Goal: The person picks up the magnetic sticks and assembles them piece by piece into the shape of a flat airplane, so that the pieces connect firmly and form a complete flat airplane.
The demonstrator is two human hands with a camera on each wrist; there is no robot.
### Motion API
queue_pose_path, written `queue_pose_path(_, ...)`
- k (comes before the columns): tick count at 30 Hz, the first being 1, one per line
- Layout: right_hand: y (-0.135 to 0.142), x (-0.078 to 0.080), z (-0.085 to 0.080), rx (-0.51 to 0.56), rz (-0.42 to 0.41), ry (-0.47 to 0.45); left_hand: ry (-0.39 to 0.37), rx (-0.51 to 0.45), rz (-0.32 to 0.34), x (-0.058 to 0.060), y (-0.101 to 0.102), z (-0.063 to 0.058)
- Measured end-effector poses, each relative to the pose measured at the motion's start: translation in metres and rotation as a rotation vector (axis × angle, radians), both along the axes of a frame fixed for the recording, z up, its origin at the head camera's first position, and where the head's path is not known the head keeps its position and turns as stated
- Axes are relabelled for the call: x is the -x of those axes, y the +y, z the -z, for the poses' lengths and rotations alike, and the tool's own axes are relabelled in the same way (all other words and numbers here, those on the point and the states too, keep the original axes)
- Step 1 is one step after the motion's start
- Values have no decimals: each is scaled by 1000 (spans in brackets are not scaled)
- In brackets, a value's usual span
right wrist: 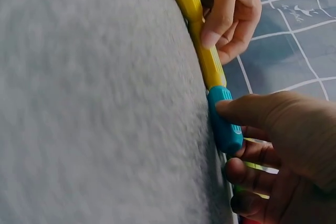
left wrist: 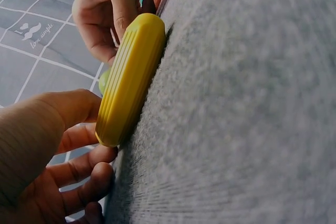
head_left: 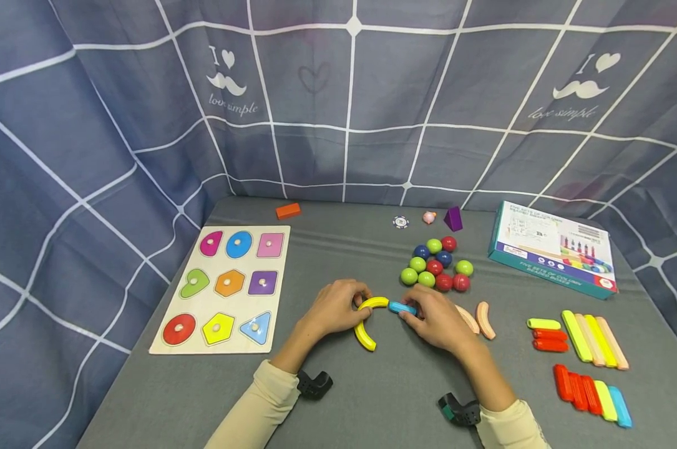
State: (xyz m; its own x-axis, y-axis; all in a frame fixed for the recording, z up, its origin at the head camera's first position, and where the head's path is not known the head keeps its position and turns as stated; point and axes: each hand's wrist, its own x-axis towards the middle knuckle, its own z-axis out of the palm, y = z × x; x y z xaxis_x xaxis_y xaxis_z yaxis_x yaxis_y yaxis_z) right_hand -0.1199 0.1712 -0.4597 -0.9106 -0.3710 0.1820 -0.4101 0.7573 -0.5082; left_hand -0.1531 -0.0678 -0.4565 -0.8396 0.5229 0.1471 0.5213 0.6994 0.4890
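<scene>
Two yellow curved pieces lie end to end on the grey tabletop in an arc, an upper one (head_left: 376, 302) and a lower one (head_left: 365, 337). My left hand (head_left: 337, 307) grips the upper piece near where the two meet, thumb on its near side. With thumb and fingers, my right hand (head_left: 436, 317) pinches a short blue ridged piece (right wrist: 222, 134). The blue piece's left end is right at the upper yellow piece's free end. In the left wrist view the lower yellow piece (left wrist: 131, 80) fills the foreground.
Left stands a wooden shape puzzle board (head_left: 164, 299). Behind my right hand are several coloured balls (head_left: 435, 267); two beige curved pieces (head_left: 485, 320) lie beside it. Coloured strips (head_left: 576, 337) and a boxed set (head_left: 551, 249) are right. An orange block (head_left: 288, 211) and purple prism (head_left: 453, 219) sit at the back.
</scene>
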Motion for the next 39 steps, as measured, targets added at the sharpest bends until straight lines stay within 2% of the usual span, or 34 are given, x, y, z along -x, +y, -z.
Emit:
queue_pose_path(12,-6,-2,1,-18,28,33,-18,1,4,-1,0,-2)
queue_pose_path(16,-3,-2,1,86,26,33,-21,2,2,-1,0,-2)
queue_pose_path(21,4,1,3,228,1,-10,-27,-7,4,-1,1,-1)
queue_pose_path(23,6,2,4,228,0,-24,-30,-9,4,-1,0,0)
queue_pose_path(31,8,1,4,117,27,-19,-38,-12,7,-1,0,-1)
queue_pose_path(39,2,1,7,154,-4,6,-30,-12,18,-3,3,-2)
